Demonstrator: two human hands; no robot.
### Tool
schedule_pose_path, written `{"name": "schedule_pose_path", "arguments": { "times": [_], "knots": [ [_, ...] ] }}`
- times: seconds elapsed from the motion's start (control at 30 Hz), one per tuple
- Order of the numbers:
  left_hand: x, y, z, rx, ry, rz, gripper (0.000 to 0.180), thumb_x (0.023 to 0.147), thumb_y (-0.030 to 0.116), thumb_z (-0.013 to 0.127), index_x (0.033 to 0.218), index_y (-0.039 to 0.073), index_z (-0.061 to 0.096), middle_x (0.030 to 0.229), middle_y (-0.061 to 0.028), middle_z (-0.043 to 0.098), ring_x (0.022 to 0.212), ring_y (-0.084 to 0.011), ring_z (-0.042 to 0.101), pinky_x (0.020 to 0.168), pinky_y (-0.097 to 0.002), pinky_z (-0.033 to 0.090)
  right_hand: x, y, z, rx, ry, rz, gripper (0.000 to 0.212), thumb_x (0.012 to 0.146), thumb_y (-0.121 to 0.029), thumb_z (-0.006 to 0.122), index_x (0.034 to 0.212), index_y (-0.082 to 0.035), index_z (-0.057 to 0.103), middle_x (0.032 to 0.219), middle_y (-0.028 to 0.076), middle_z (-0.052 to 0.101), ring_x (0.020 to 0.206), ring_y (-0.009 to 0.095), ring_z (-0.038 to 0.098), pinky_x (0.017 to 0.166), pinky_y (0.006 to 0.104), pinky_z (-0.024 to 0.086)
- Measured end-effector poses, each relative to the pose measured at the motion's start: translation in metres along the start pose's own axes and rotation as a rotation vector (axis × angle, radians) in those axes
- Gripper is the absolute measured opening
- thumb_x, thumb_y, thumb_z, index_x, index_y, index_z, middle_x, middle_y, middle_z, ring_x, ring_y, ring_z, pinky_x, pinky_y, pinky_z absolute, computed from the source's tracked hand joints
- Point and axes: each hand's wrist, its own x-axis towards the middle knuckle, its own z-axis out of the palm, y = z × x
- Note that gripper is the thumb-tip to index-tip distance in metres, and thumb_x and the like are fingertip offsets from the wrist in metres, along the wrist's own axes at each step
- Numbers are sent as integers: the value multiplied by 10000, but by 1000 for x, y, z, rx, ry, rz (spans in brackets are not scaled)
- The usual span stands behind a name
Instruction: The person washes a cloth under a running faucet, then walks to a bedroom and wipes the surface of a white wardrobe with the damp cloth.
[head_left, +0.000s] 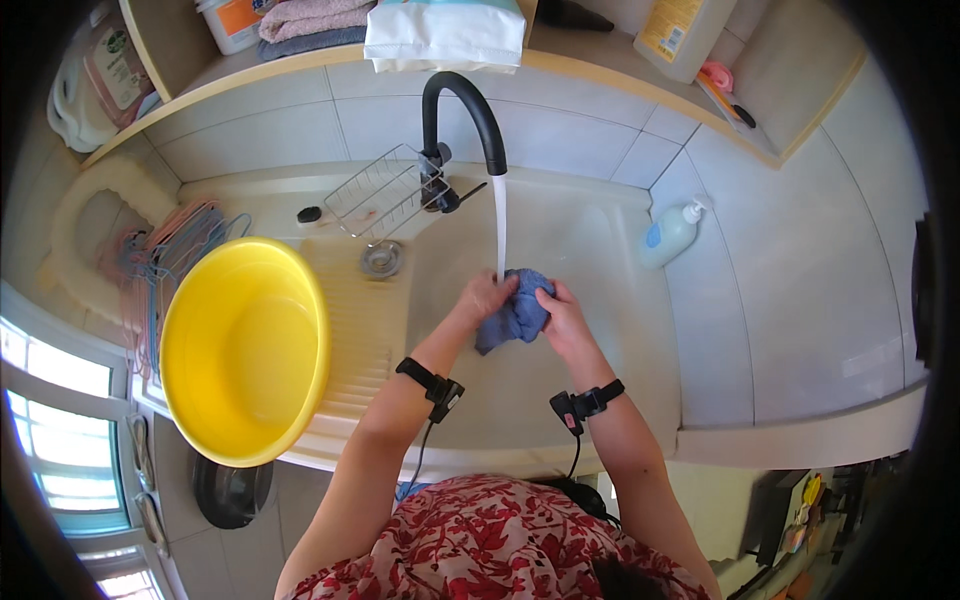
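Observation:
Over the sink basin (620, 370) I hold a blue cloth (518, 318) with both hands. My left hand (485, 298) grips its left side, right where water runs down from the black faucet (465, 90). On the cloth's right edge, my right hand (562, 312) is closed, thumb on top. The cloth is bunched up, and a loose corner hangs below my left hand. The stream meets my left hand and the cloth's upper left part. Some fingertips are hidden behind the fabric.
A yellow basin (322, 330) stands on the ribbed drainboard at left, beside several hangers (180, 240). Behind are a wire rack (375, 195) and a metal strainer (381, 259). A pump bottle (672, 235) sits on the right rim. A shelf (590, 90) runs above.

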Motion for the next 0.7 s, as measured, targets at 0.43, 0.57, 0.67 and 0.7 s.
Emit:
{"name": "schedule_pose_path", "arguments": {
  "times": [0.43,0.57,0.67,0.7],
  "knots": [
    [-3,12,-43,-1662,-299,-451,111,815,75,449,869,55,544,844,-68,599,796,-215,567,702,-385,473,3,-70,-70,-446,294,192,294,753,-107,606,1025,-68,500,941,98,594,839,233,610,694,410,492],
    [-11,37,-22,-1531,-252,-483,106,834,68,436,837,34,536,844,-105,563,836,-247,535,740,-401,449,5,-78,-71,-1621,262,-260,388,717,-161,654,1036,-5,496,986,126,591,918,259,591,721,373,487],
    [-18,41,3,-1495,-266,-447,80,818,52,475,862,16,531,853,-119,558,863,-245,530,766,-395,451,20,-33,-31,-1223,-291,-433,535,716,-221,685,1145,21,475,1067,167,590,909,285,583,781,351,463],
    [-21,39,5,-1499,-327,-415,85,807,41,498,877,7,532,842,-123,558,883,-239,530,766,-389,458,20,-25,-18,-1104,-352,-298,546,731,-229,679,1169,24,474,1076,174,591,899,281,584,786,340,460]
  ]
}}
